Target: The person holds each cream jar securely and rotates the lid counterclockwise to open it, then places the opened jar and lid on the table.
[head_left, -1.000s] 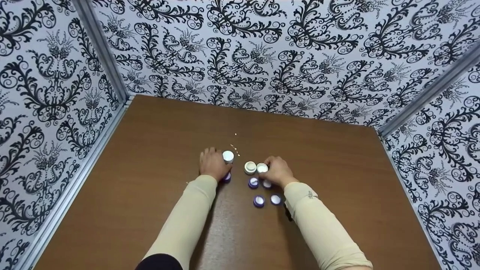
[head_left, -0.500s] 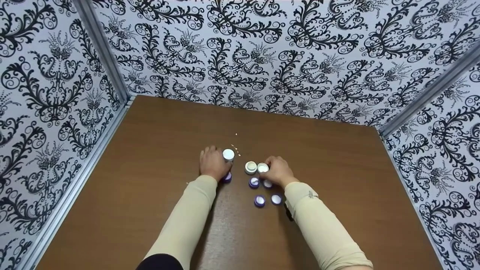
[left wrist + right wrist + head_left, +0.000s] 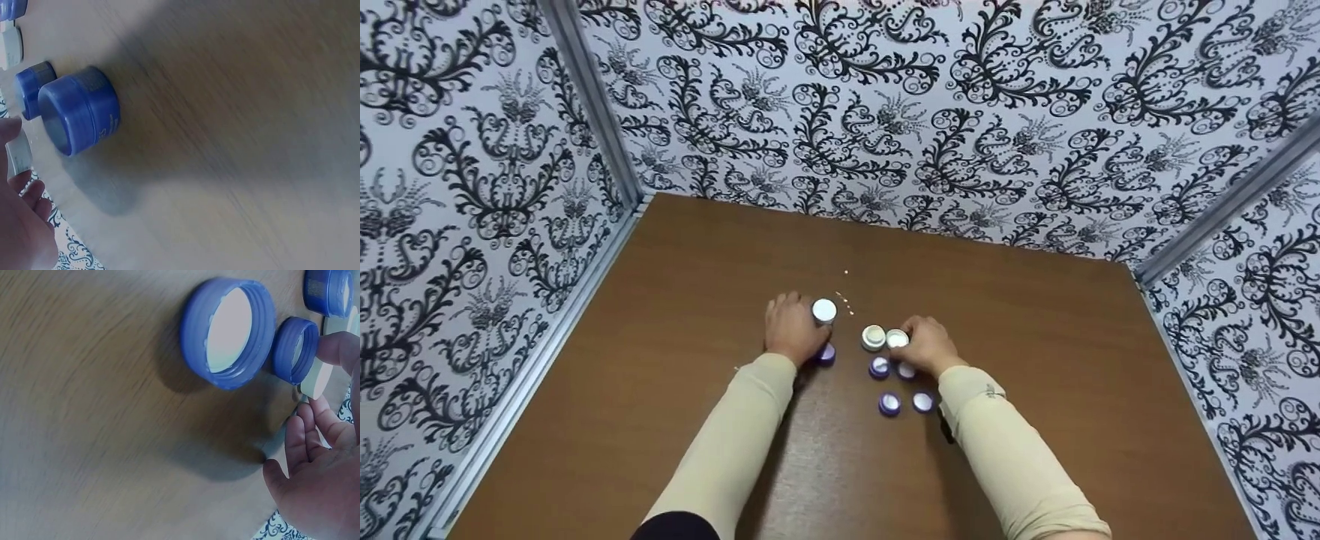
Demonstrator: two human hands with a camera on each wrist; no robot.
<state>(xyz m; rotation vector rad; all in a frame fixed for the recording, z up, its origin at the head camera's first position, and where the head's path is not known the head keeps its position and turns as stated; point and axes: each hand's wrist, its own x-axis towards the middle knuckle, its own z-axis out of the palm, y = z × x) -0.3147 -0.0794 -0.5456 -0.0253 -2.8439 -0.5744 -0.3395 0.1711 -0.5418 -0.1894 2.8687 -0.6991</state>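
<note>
My left hand (image 3: 795,328) grips a white-topped jar (image 3: 824,310) between thumb and fingers. Beside that hand stands a closed purple jar (image 3: 826,354), which looks blue in the left wrist view, with a smaller blue jar (image 3: 34,89) behind it. To the right, my right hand (image 3: 928,345) pinches an upturned white lid (image 3: 897,340), its thumb on one side and fingertips on the other. Close to the lid's left is an open cream-coloured jar (image 3: 874,337). In the right wrist view, a small blue lid (image 3: 295,350) lies next to my right thumb.
Nearer the body are two purple jars (image 3: 889,405) with white showing inside, and a large upturned purple lid (image 3: 228,333). Small pale crumbs (image 3: 846,301) are scattered on the brown table (image 3: 720,247). Patterned walls (image 3: 870,112) enclose the table's back and sides.
The head view has turned slightly, so everything sits a little further right in it. Both hands keep their holds on the white-topped jar and the white lid.
</note>
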